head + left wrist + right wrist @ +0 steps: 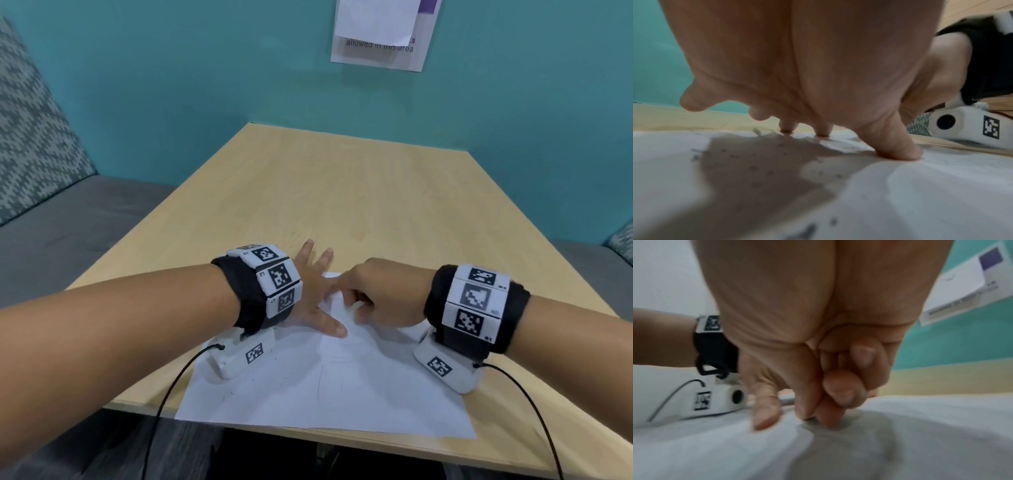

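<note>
A white sheet of paper [325, 387] lies at the near edge of the wooden table [342, 192]. My left hand [313, 294] is spread flat with straight fingers on the sheet's far left corner. In the left wrist view its thumb [898, 149] and fingertips press the paper [920, 194] down. My right hand [380, 294] is just right of it, fingers curled. In the right wrist view its thumb and forefinger [818, 410] pinch a small raised fold of the paper [715, 451] beside the left thumb [764, 410].
A grey bench [68, 222] with a patterned cushion [30, 120] stands left of the table. A notice [380, 31] hangs on the teal wall behind. Black cables [168, 387] run from both wrist cameras over the table's front edge.
</note>
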Tool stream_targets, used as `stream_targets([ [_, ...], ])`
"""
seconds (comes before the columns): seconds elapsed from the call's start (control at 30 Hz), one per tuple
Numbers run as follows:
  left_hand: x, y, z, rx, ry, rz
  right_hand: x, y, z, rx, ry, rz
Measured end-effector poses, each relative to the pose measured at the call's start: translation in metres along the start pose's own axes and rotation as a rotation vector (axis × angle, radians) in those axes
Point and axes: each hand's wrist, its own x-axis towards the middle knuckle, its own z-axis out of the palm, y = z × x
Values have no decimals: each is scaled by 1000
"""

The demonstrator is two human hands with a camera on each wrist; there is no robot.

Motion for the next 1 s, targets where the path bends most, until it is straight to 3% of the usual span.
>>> stream_targets([
  [0.13, 3, -1, 0, 3, -6, -19, 5, 16, -13, -8, 52, 142],
  [0.27, -2, -1, -5, -20, -38, 15, 0, -2, -2, -6, 4, 15],
  [0.43, 0, 0, -4, 21, -35, -8, 3, 15, -14, -24, 68, 136],
  [0.57, -4, 2, -11, -28, -76, 24, -3, -13, 1, 9, -21, -31],
  [0.7, -3, 1, -7, 21, -38, 12, 3, 3, -12, -33, 47, 108],
  [0.87, -5, 0, -7, -18, -37, 28, -5, -15, 1, -45, -10, 2],
  [1.0, -2, 0, -8, 10, -29, -8, -2, -2, -6, -6, 59, 81],
])
